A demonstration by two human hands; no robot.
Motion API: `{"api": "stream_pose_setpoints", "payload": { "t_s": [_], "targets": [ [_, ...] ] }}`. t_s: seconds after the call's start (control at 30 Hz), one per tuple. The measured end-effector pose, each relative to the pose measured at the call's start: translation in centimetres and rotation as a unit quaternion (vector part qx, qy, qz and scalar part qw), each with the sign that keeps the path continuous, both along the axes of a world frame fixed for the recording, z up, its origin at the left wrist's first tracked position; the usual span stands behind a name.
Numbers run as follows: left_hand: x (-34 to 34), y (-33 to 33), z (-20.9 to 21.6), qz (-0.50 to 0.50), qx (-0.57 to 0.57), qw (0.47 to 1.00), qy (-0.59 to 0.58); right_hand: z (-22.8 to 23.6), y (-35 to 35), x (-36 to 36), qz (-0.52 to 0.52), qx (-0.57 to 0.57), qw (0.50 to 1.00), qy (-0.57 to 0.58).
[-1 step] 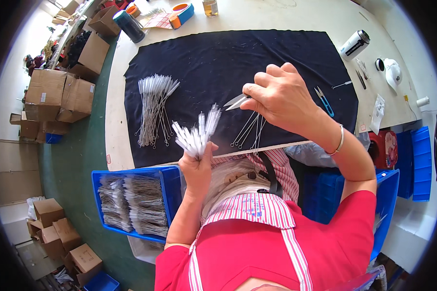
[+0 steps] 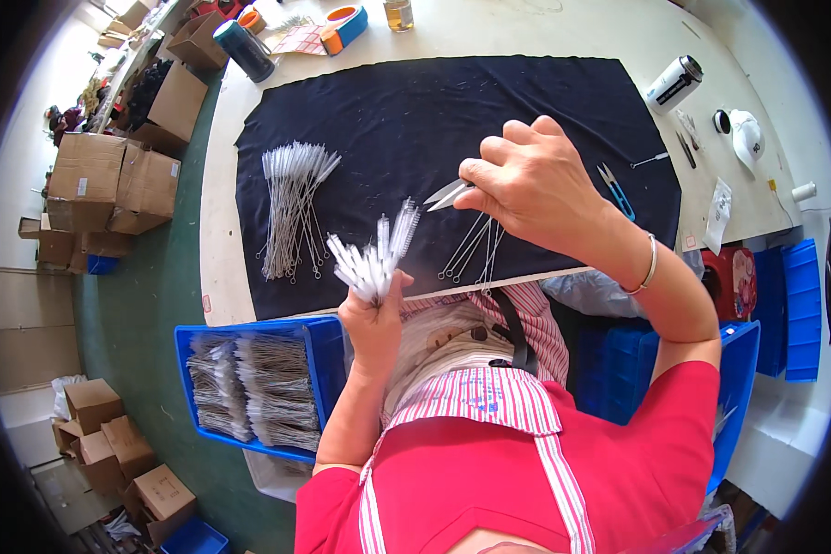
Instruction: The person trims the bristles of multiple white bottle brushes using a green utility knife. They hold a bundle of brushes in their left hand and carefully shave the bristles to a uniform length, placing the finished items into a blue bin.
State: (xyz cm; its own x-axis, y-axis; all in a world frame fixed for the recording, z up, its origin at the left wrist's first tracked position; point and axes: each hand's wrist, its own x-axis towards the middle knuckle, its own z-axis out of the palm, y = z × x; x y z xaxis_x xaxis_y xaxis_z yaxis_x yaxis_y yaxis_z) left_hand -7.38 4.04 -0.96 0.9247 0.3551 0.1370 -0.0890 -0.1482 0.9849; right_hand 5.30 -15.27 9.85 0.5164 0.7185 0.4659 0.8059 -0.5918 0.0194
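My left hand [image 2: 373,325] is closed around a bunch of small wire tube brushes [image 2: 369,263], their white bristled heads fanned upward. Just right of them, my right hand [image 2: 531,189] grips scissors [image 2: 447,196], whose pointed blades are parted and aim left toward the bristles without touching them. The scissors' handles are hidden in my fingers. Below my right hand, several brushes [image 2: 471,249] lie with their looped wire ends toward me. A larger pile of brushes [image 2: 295,208] rests to the left on the dark cloth [image 2: 388,120].
Blue-handled snips [image 2: 619,196] and a single brush [image 2: 651,162] lie at right. A white bottle [image 2: 674,85], a dark thermos [image 2: 245,51] and a tape dispenser [image 2: 344,30] stand on the table [image 2: 222,185]. A blue crate [image 2: 186,392] of brushes sits at my left, cardboard boxes [image 2: 88,180] beyond.
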Motion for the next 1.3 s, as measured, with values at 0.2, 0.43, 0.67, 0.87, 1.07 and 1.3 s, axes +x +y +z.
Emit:
{"api": "stream_pose_setpoints", "payload": {
  "t_s": [0.2, 0.43, 0.67, 0.87, 1.07, 1.3],
  "targets": [
    [-0.3, 0.1, 0.3, 0.021, 0.056, 0.998, -0.004, 1.0, 0.7, 0.2, 0.019, -0.058, 0.998, -0.013],
    [-0.3, 0.2, 0.0, 0.019, 0.066, 0.998, -0.008, 1.5, 1.1, 0.2, 0.033, -0.079, 0.996, -0.016],
    [-0.3, 0.1, 0.2, 0.009, 0.089, 0.996, -0.014, 2.5, 1.3, 0.1, 0.029, -0.131, 0.991, 0.023],
    [-0.4, 0.2, 0.0, -0.010, 0.093, 0.996, -0.013, 2.6, 1.2, 0.1, 0.043, -0.126, 0.991, 0.005],
    [-0.4, 0.1, 0.5, -0.014, 0.043, 0.999, 0.015, 2.8, 0.9, 0.0, 0.030, -0.114, 0.993, -0.002],
    [-0.3, 0.2, 0.3, -0.015, 0.063, 0.998, 0.003, 2.4, 1.0, -0.1, 0.030, -0.130, 0.991, 0.012]
  ]
}}
